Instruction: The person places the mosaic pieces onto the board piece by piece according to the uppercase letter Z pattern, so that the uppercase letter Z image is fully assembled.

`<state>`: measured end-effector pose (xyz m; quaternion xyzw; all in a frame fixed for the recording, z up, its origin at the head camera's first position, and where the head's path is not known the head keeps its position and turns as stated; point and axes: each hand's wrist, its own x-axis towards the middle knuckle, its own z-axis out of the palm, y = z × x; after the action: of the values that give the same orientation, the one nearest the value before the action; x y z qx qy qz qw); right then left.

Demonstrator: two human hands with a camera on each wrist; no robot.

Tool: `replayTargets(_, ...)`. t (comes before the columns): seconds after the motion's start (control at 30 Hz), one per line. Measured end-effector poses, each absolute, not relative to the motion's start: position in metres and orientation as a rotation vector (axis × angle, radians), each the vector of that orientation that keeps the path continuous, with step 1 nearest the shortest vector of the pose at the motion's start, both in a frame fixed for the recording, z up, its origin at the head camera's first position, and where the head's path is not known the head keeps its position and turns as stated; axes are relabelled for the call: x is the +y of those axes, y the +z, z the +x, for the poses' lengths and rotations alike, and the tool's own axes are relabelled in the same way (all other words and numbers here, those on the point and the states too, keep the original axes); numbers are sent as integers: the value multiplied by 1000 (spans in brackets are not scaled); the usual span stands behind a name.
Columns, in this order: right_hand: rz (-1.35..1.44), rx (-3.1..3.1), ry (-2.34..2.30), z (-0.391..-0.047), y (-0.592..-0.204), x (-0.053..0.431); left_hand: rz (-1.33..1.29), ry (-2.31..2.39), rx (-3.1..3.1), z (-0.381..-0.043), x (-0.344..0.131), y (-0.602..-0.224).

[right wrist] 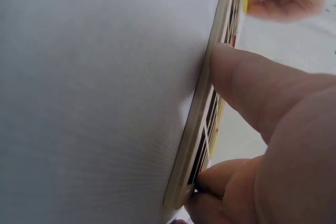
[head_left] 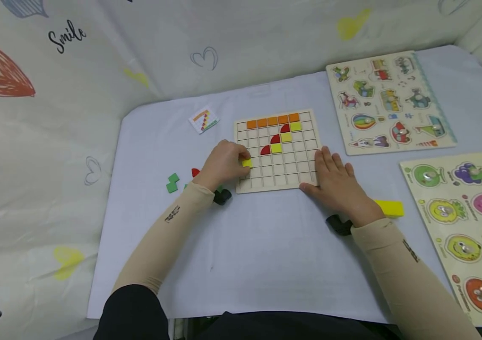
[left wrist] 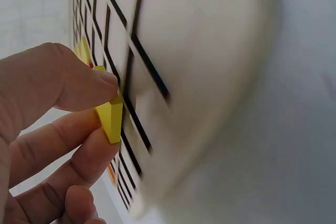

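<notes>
In the head view, a wooden grid board (head_left: 291, 169) lies on the white-covered table. Orange square tiles (head_left: 272, 121) form a row near its top. Below them, red quarter-round tiles (head_left: 275, 139) and yellow square tiles (head_left: 286, 137) step diagonally down to the left. My left hand (head_left: 223, 163) pinches another yellow square tile (left wrist: 111, 121) between thumb and fingers, close over the left columns of the grid. Fingers extended, my right hand (head_left: 335, 183) rests along the board's right edge, its thumb at the lower right corner, as the right wrist view also shows.
Left of the board lie loose green tiles (head_left: 172, 187) and a red piece (head_left: 195, 172), partly behind the left wrist. A small pattern card (head_left: 204, 120) sits at the upper left. Two picture puzzle boards (head_left: 377, 108) occupy the right side. A yellow block (head_left: 390, 208) lies beside the right wrist.
</notes>
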<state>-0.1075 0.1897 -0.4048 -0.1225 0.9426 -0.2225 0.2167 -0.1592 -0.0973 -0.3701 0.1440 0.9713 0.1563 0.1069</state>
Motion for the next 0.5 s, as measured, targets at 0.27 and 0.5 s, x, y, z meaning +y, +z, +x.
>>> replayTargets(0.27, -343, 2629, -623, -106, -407, 189, 569, 435, 2845, -168, -63, -376)
replayTargets(0.5, -334, 2636, -628, -106, -405, 189, 640, 387, 2880, -171, -56, -378)
